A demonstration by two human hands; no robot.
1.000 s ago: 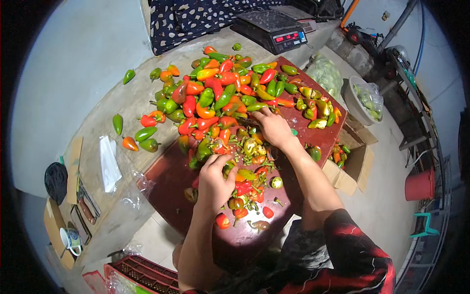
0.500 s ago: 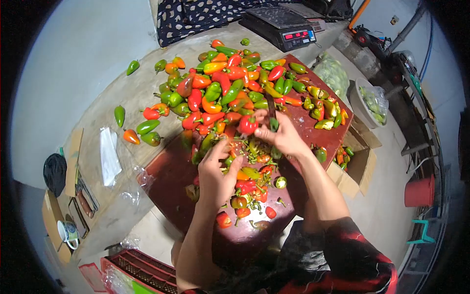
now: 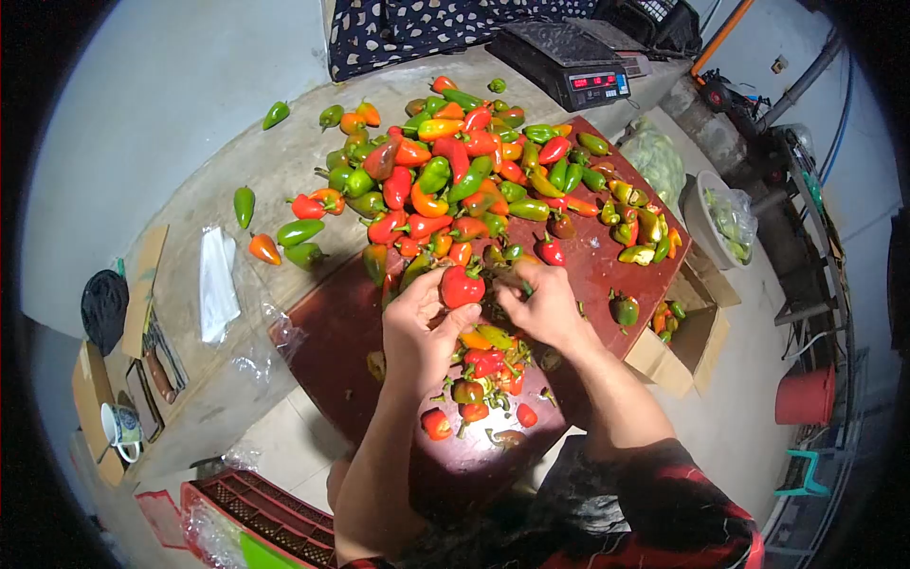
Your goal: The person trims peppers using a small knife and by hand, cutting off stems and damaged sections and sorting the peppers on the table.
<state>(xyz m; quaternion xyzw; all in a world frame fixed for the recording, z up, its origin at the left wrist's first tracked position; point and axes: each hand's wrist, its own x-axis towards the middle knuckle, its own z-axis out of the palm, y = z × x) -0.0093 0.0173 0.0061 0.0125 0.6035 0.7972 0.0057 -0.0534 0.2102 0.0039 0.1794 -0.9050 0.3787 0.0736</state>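
Observation:
A red pepper (image 3: 463,285) is in my left hand (image 3: 423,322), stem side up, held between thumb and fingers. Close on its right, my right hand (image 3: 542,308) is closed in a grip; the knife seen there earlier is now mostly hidden by the fingers. Below both hands lies a patch of cut peppers (image 3: 483,363), stems and scraps on the dark red table (image 3: 327,327). Ahead of them spreads a large pile of red, orange and green peppers (image 3: 436,175). One small red pepper (image 3: 551,250) rests just beyond my right hand.
Cut peppers (image 3: 648,226) sit at the table's right side. A digital scale (image 3: 559,64) stands at the back. To the right are a cardboard box (image 3: 703,346) with peppers and a white tub (image 3: 706,194). A red crate (image 3: 270,522) is at lower left.
The red pepper has passed from my right hand's fingers to my left hand. My right hand has lowered slightly, and the dark blade above it no longer shows. The view has shifted a little.

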